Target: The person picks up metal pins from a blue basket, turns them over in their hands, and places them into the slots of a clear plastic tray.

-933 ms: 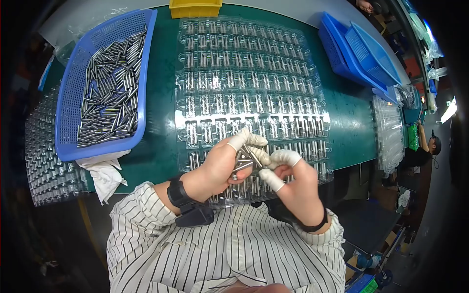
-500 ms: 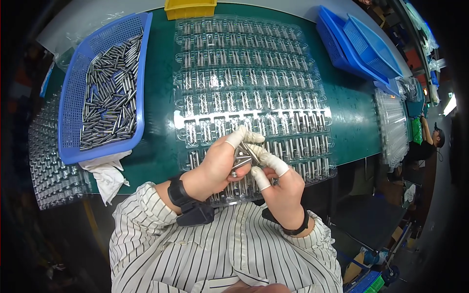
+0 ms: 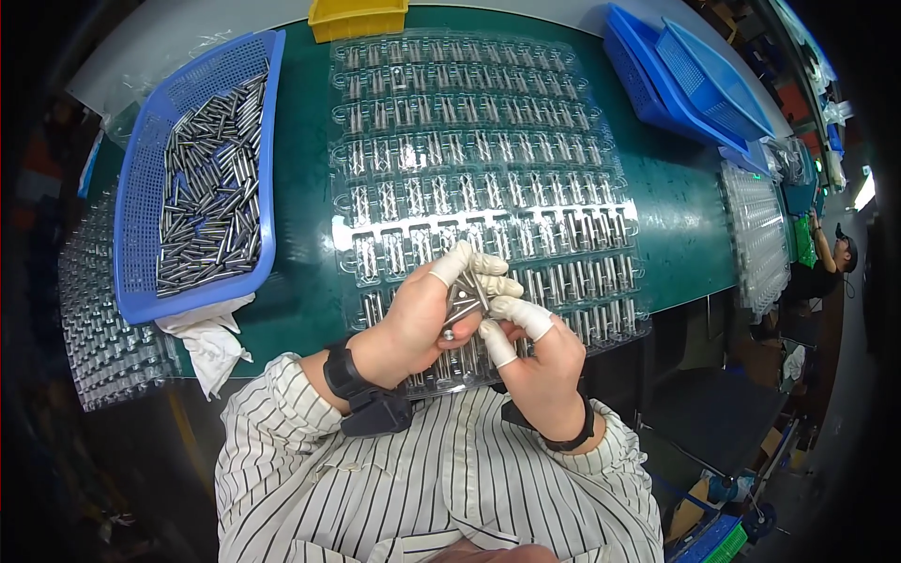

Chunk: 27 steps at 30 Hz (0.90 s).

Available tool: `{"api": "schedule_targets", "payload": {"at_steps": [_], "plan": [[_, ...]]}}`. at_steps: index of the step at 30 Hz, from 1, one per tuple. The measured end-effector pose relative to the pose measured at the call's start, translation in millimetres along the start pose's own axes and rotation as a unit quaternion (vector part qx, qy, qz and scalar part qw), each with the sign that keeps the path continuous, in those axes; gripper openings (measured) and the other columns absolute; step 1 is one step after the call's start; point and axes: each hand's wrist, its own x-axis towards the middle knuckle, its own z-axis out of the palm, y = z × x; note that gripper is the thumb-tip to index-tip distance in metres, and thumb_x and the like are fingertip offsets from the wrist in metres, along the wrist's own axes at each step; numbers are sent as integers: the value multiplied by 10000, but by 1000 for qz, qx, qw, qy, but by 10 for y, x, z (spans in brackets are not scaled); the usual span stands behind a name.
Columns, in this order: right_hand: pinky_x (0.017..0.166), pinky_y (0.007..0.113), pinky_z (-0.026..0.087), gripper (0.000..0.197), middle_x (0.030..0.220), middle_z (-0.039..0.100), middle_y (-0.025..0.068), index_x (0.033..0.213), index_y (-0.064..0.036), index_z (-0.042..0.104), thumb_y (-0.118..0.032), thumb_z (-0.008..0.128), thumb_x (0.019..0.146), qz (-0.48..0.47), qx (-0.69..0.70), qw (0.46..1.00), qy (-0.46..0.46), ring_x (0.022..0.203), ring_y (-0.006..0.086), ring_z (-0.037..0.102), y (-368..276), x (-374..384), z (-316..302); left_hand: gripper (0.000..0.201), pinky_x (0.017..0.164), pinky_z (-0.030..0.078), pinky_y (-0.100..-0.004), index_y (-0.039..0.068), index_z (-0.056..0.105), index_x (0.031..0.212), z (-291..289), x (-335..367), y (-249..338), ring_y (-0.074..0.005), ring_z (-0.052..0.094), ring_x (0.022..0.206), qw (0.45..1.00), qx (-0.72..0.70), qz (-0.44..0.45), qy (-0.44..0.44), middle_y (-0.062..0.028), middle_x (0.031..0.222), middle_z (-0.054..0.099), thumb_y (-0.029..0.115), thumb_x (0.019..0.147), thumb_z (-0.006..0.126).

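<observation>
Both hands are raised over the near part of a clear plastic tray [image 3: 375,230], close to my body. My left hand [image 3: 419,308] is closed around several short steel pins [image 3: 460,308], which lie loosely across its palm and fingers. Against those pins, my right hand [image 3: 544,361] pinches with thumb and forefinger at one pin; the fingertips partly cover it. White finger cots sleeve the thumbs and several fingers of both hands. Pins [image 3: 591,274] stand in the tray's near rows and at the right of the row beyond; reflections obscure the contents of the far rows.
A blue basket [image 3: 270,169] of loose pins stands at left, with a white cloth [image 3: 211,349] by its near end. A yellow bin [image 3: 358,21] sits at the back. Blue baskets [image 3: 648,89] and stacked clear trays [image 3: 754,235] are at right. Another person [image 3: 835,263] is far right.
My right fingertips have shifted slightly left against the pins, and the pins in my left hand have turned a little. The view has tilted slightly; the tray is unmoved.
</observation>
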Motion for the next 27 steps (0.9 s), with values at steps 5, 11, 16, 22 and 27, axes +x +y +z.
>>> {"api": "schedule_targets", "payload": {"at_steps": [5, 11, 16, 22, 27], "plan": [[546, 232, 474, 274, 849, 635, 100, 950, -8, 623, 37, 705, 692, -21, 33, 999, 17, 609, 132, 589, 56, 29, -3, 432, 325, 258, -196, 7, 555, 1035, -8, 2, -19, -60, 358, 379, 1000, 25, -9, -15, -95, 780, 615, 366, 973, 322], [637, 305, 484, 253, 905, 604, 118, 963, -27, 622, 16, 670, 718, -65, -1, 998, 8, 738, 255, 577, 126, 45, -12, 430, 323, 254, -201, -1, 571, 1009, 8, -14, -29, -62, 371, 381, 997, 79, -5, -17, -48, 683, 552, 363, 968, 345], [698, 279, 471, 213, 958, 587, 119, 954, -28, 617, 13, 648, 747, -79, -29, 996, 11, 814, 237, 578, 104, 89, -39, 434, 328, 266, -200, -10, 573, 996, -1, -21, -20, -65, 380, 381, 991, 126, -7, -38, -39, 667, 549, 360, 967, 349], [735, 254, 448, 163, 980, 589, 81, 1002, -9, 569, -15, 573, 839, 101, 230, 968, -10, 828, 150, 566, 192, 148, -99, 427, 344, 288, -190, -15, 574, 989, 20, -56, 17, -66, 382, 376, 988, 143, -42, -36, -75, 748, 614, 348, 964, 351], [729, 233, 430, 143, 974, 588, 61, 1032, -9, 531, -57, 489, 906, 235, 417, 876, -59, 824, 105, 542, 249, 161, -170, 415, 350, 298, -182, -16, 574, 989, -34, -45, 39, -63, 387, 374, 985, 140, -57, -78, -110, 836, 651, 339, 960, 362]]}}
